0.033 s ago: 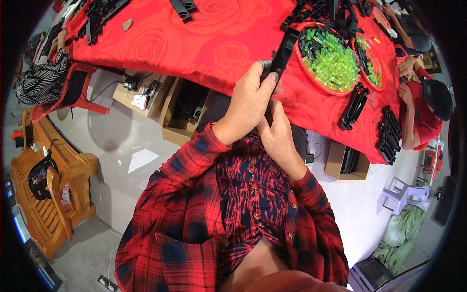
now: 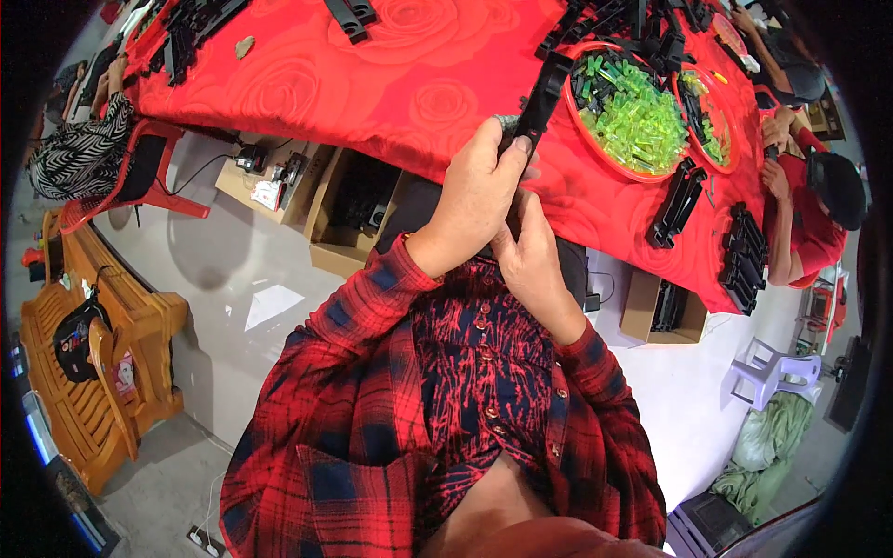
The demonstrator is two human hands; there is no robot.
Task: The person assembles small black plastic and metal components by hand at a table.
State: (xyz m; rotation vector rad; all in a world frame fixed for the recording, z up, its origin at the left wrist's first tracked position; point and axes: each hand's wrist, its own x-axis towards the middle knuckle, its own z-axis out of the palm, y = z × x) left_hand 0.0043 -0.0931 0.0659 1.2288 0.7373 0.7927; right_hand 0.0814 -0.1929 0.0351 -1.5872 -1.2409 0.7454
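Observation:
A long, narrow black plastic part (image 2: 544,98) with slots stands tilted in my hands at the near edge of the red-covered table. My left hand (image 2: 474,191) is closed round its middle, the thumb pressed along it. A bit of grey-green material shows by the left fingertips. Just below, my right hand (image 2: 538,260) is closed at the lower end of the same part; the left hand hides most of that end and some right fingertips. A red-rimmed basin (image 2: 574,119) of small yellow-green clear tubes (image 2: 637,126) lies right of the part.
A second red basin (image 2: 733,130) adjoins the first. More black parts (image 2: 677,205) lie at right, in a heap (image 2: 633,23) behind, and far left. Cardboard boxes (image 2: 339,256) stand under the table. People sit at both sides; a wooden bench (image 2: 102,372) is at left.

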